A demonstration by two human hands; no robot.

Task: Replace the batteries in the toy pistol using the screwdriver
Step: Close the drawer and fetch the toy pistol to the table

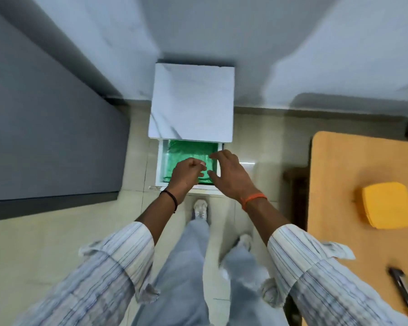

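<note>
I stand over a white bin (160, 161) on the floor; its lid (191, 102) is raised and a green liner (186, 149) shows inside. My left hand (187, 174) hovers above the opening with its fingers curled into a fist, and nothing shows in it. My right hand (227, 175) is beside it over the bin's right rim, fingers loosely bent and holding nothing. A dark, blurred tool (403, 288) lies on the orange table at the lower right; I cannot tell what it is. No toy pistol or batteries are visible.
The orange table (339, 184) runs along the right side and carries a yellow block-shaped thing (386, 205). A grey panel (45, 137) fills the left. My legs and shoes (200, 209) stand on pale floor tiles just before the bin.
</note>
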